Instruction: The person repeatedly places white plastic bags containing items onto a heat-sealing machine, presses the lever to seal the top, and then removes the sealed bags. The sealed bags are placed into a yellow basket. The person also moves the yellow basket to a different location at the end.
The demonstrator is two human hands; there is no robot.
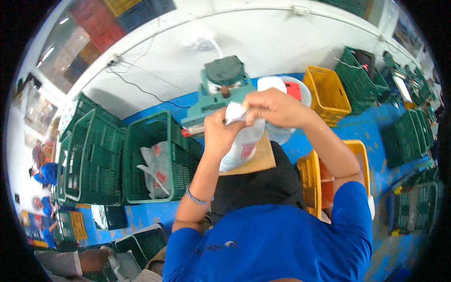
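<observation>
My left hand and my right hand are together in front of me, both closed on the gathered top of a white plastic bag. The bag is filled and bulges below my hands, with red print on its side. It rests on a tan board in front of my lap. Just beyond my hands stands a green bench machine with a round dark top, perhaps a bag sealer. What lies inside the bag cannot be made out.
Left of me, a green crate holds filled white bags. More green crates stand beside it. To the right are yellow crates and a round white tub. A cable runs along the wall. Other people are at far left.
</observation>
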